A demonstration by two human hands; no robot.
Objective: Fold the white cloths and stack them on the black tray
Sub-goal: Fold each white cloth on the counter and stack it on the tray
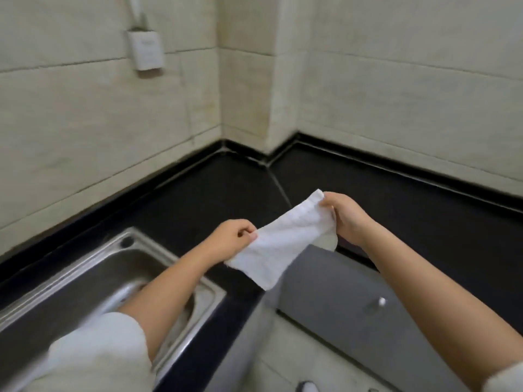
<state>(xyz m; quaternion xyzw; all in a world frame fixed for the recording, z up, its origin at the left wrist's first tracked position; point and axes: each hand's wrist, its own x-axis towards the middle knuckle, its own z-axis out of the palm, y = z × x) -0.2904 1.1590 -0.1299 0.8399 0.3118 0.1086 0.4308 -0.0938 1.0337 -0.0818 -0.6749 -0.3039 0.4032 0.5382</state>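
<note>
Left hand (pixel 230 239) and right hand (pixel 343 216) each pinch a corner of the small white terry cloth (pixel 285 241); it sags, light and limp, best held by corners.

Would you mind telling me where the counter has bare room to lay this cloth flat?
The black counter is bare from the sink back to the wall corner, and again along the right wall beyond the right hand. The cloth hangs between both hands; the left hand is above the sink's edge. No tray shows.
</note>
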